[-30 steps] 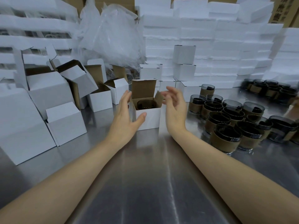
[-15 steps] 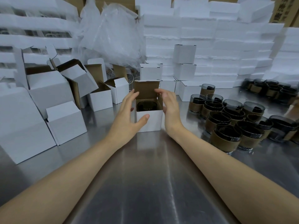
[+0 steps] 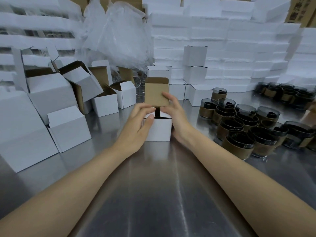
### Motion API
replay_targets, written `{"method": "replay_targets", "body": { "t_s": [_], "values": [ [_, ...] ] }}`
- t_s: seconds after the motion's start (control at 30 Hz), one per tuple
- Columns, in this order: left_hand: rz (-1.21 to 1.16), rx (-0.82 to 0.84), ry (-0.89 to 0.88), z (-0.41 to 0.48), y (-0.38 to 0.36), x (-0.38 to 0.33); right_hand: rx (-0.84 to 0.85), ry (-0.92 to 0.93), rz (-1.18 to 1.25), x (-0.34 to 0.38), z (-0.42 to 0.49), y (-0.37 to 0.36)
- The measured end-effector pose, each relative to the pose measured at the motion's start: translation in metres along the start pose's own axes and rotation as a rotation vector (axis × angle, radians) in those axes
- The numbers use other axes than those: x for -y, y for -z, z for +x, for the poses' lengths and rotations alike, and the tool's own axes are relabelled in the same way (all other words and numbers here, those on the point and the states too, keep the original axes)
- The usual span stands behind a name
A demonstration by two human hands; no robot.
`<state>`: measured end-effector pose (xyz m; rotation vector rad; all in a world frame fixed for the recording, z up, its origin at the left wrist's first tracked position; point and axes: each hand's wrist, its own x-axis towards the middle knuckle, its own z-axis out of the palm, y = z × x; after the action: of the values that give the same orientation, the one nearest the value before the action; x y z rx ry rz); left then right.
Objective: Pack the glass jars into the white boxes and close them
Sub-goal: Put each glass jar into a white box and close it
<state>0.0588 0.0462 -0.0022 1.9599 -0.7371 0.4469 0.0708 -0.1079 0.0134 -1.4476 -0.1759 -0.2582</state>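
Here, a person's two bare forearms reach forward over a shiny metal surface [image 3: 153, 194] toward a small white box [image 3: 158, 130] that stands upright in the middle, between the hands. The left grip [image 3: 136, 124] is curled over the box's top left edge, with bent fingers lying on the folded side flap and the thumb set against the upper front wall. The right grip [image 3: 174, 115] lies against the box's right side with its fingers loosely spread and holding nothing: some fingertips rest on the right side flap, and one reaches up to touch the lid flap [image 3: 156, 92]. That lid flap stands upright behind the opening, its brown inner face toward the viewer. A narrow dark gap shows between the two side flaps, and what lies inside cannot be made out. To the right, near the box but apart from it, a cluster of dark glass jars [image 3: 239, 127] with brown paper bands stands on the surface, with more jars [image 3: 282, 93] farther back. To the left sit several open white boxes [image 3: 106, 101]. Closed boxes [image 3: 196, 55] are stacked behind, beside a crumpled clear plastic bag [image 3: 119, 35].
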Motion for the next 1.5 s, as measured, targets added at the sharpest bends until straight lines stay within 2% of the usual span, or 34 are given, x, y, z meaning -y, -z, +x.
{"method": "replay_targets", "body": {
  "t_s": [0.13,0.4,0.63,0.87,1.07,1.23,1.4,1.5],
  "values": [
    [-0.003,0.011,0.086,0.001,0.0,0.003,-0.026,0.094,0.042,0.0,0.001,-0.001],
    [-0.166,0.047,0.178,0.002,0.001,0.004,-0.035,0.33,-0.24,-0.003,-0.01,0.0],
    [-0.264,0.014,0.149,0.001,-0.001,0.0,0.002,0.457,-0.288,-0.005,-0.014,-0.003],
    [-0.265,0.048,0.144,0.001,0.0,0.001,-0.045,0.51,-0.368,-0.006,-0.013,-0.006],
    [-0.196,0.049,0.151,0.004,0.002,0.007,0.045,0.565,-0.427,-0.005,-0.014,-0.004],
    [-0.211,0.002,0.168,0.005,0.003,0.005,0.072,0.535,-0.404,-0.003,-0.013,-0.002],
    [-0.241,-0.003,0.168,0.005,0.004,-0.001,0.106,0.586,-0.469,-0.005,-0.012,0.001],
    [-0.242,-0.021,0.176,0.004,0.004,-0.002,0.107,0.542,-0.455,-0.006,-0.009,0.003]
  ]
}}
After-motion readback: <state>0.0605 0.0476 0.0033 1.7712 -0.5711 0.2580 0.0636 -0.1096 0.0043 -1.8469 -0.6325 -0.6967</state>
